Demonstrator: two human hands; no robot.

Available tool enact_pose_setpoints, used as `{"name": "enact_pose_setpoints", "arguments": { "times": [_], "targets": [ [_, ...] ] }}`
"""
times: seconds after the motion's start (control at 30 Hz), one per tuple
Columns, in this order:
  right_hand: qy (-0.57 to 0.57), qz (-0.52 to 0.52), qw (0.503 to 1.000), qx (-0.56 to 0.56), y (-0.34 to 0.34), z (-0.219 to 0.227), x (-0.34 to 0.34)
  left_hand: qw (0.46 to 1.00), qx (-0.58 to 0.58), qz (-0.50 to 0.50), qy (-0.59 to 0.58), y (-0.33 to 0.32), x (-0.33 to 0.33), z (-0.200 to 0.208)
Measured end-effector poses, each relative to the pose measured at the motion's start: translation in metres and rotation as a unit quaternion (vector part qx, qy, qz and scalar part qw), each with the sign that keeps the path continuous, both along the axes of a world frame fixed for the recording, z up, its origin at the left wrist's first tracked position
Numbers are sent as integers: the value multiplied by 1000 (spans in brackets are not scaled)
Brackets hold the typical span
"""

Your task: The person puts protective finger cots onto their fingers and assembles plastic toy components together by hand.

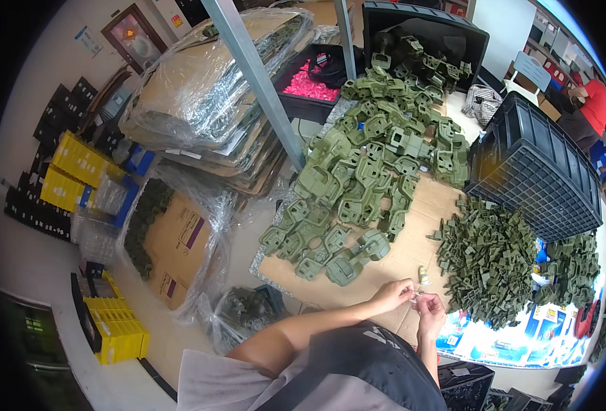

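Both hands meet over the near edge of the cardboard sheet (pixel 412 253). Left hand (pixel 393 295) has its fingertips pinched on a small pale part (pixel 416 293); right hand (pixel 430 308) pinches the same part from the other side, fingers curled. Part is too small to say what it is. Hands touch or nearly touch at the fingertips.

Just beyond the fingertips: a small yellowish tube (pixel 424 275) standing on the cardboard, apart from both hands.

Beyond the left hand, near: a large pile of olive-green moulded housings (pixel 357 171), spreading away from the hands up to an open black bin (pixel 423 41) well beyond. Nearest housing (pixel 344 268) lies just ahead of the left hand.

To the right of the right hand, near: a heap of small dark-green clips (pixel 488 260), with a second smaller heap (pixel 573 267) further right. Beyond those, an upturned black ribbed crate (pixel 536 171).

Below the right hand: blue printed cartons (pixel 522 339) under the clip heap.

Well to the left of the left hand: a cardboard box in a clear bag (pixel 176 243) holding green parts, yellow bins (pixel 77 171), wrapped stacked sheets (pixel 207 96). A grey metal post (pixel 255 75) rises beyond the housings. Pink small parts in a dark tray (pixel 306 85) sit far beyond.

Another person in a red top (pixel 594 103) sits far off to the right.
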State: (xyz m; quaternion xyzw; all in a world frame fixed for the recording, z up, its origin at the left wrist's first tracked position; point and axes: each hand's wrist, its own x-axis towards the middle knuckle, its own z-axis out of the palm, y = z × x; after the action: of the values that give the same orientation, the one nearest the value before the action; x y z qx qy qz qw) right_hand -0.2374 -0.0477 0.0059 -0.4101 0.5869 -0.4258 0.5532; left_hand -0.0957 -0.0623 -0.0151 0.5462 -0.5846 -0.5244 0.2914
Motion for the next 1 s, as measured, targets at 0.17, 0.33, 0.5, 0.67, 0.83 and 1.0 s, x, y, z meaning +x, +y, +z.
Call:
{"name": "enact_pose_setpoints", "arguments": {
  "times": [0.17, 0.33, 0.5, 0.67, 0.83, 1.0],
  "targets": [
    [163, 58, 980, -96, 7, 11, 3, 979, -143, -37, -137, 4, -6, 24],
    [226, 71, 962, -135, 5, 23, 11, 856, 190, 204, 436, 11, -30, -12],
    [193, 52, 965, -167, 2, 29, 24, 958, -71, 116, 252, 4, -9, -8],
    [297, 34, 892, -338, -4, 39, 16, 930, -297, -54, -207, -22, -2, 47],
    [295, 20, 869, -396, 5, 43, 18, 975, -100, -2, 199, -16, -12, 30],
    [259, 39, 910, -322, 7, 39, 17, 843, 202, 91, 490, -5, -20, 30]
  ]
}}
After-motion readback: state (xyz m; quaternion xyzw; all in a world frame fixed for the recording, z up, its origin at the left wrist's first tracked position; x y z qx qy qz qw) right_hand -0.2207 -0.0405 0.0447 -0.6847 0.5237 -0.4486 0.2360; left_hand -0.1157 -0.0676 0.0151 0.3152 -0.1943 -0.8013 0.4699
